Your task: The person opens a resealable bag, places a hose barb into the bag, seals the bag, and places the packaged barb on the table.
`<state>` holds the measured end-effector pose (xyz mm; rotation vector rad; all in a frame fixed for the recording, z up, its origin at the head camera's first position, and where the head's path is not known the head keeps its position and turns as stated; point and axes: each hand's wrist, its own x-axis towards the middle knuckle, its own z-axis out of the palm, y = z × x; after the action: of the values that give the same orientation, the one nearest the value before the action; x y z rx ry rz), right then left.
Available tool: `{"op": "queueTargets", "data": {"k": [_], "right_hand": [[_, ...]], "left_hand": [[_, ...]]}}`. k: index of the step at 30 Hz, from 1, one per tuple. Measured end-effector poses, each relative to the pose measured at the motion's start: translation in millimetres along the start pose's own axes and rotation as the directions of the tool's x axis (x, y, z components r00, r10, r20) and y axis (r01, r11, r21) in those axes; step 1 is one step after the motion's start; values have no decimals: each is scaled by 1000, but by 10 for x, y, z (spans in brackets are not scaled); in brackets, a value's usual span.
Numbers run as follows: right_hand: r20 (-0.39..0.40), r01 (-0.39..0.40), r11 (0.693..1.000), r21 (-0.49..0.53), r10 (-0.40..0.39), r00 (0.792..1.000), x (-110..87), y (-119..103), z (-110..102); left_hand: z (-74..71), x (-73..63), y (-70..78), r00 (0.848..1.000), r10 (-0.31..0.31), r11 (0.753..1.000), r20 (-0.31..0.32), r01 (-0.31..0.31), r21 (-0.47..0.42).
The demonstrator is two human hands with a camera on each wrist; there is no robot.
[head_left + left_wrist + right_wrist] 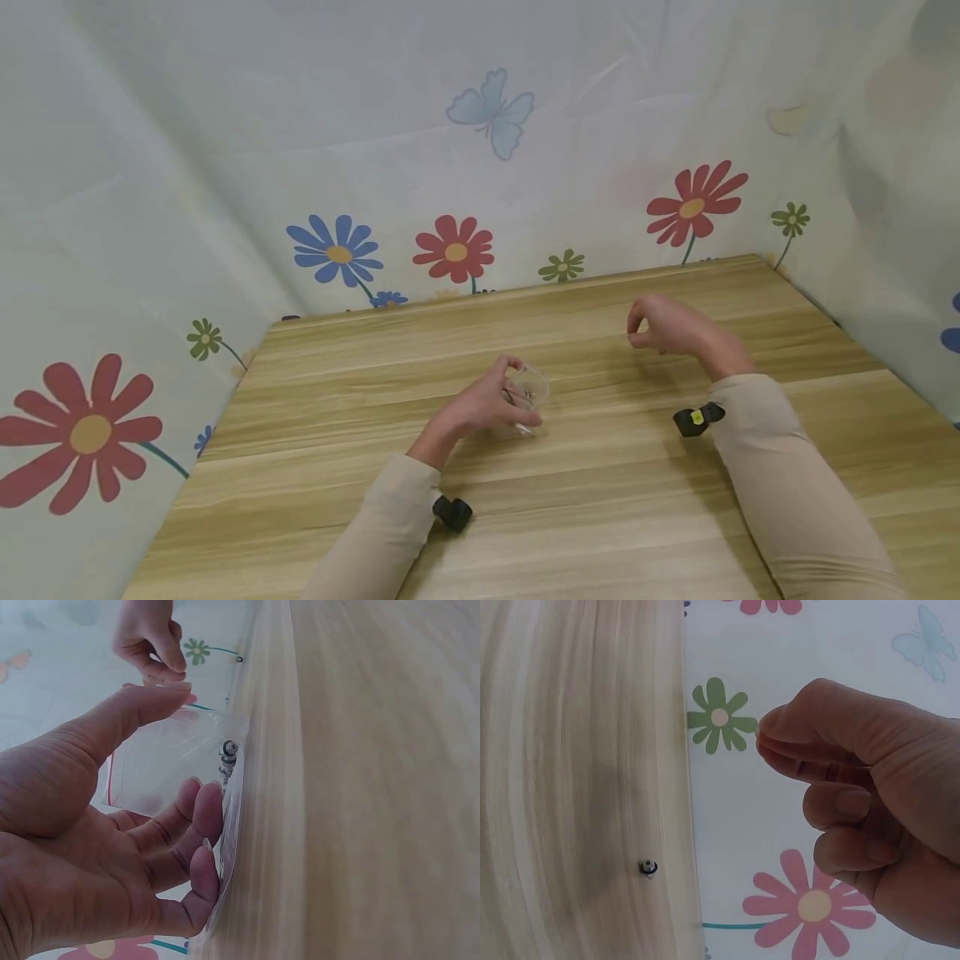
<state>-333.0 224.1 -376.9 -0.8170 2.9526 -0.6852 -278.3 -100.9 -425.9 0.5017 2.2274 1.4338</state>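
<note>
My left hand [487,404] rests over a clear plastic zip bag [157,761] lying on the wooden table. Its curled fingertips touch the film, while the thumb stands well apart from them. Inside the bag are small metal fittings [228,759] with dark rings. Farther right, my right hand [667,323] hovers above the tabletop, thumb and index fingertip together and the other fingers curled. Nothing shows between those fingertips. On the table below it sits one small metal fitting [649,868] with a dark ring, apart from the hand.
The wood-grain table [600,517] meets a white cloth backdrop [390,108] printed with flowers and a butterfly at its back and sides. Black wrist cameras [452,514] are strapped over both beige sleeves [795,492].
</note>
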Motion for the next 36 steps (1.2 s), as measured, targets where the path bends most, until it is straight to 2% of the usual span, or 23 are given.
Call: {"op": "queueTargets", "data": {"k": [7,12,18,25,31,36], "right_hand": [[16,-88,996,-25,88,996,-39,135,-47],[29,-92,994,-62,94,995,-58,269,-54],[91,-131,991,-38,134,987,-73,386,-18],[91,-62,997,-48,66,994,-89,543,51],[92,-94,995,-36,97,991,-80,556,64],[99,-102,994,-28,105,990,-77,571,80]], "left_hand": [[-4,-10,11,1000,2,1000,-3,-2,10],[2,-13,18,1000,-1,1000,-11,1,18],[5,-16,25,1000,3,1000,-15,-2,19],[3,-8,14,1000,-3,999,-26,4,45],[-3,-4,17,1000,-8,1000,-17,8,11],[-6,3,-1,1000,-6,1000,-18,6,16]]}}
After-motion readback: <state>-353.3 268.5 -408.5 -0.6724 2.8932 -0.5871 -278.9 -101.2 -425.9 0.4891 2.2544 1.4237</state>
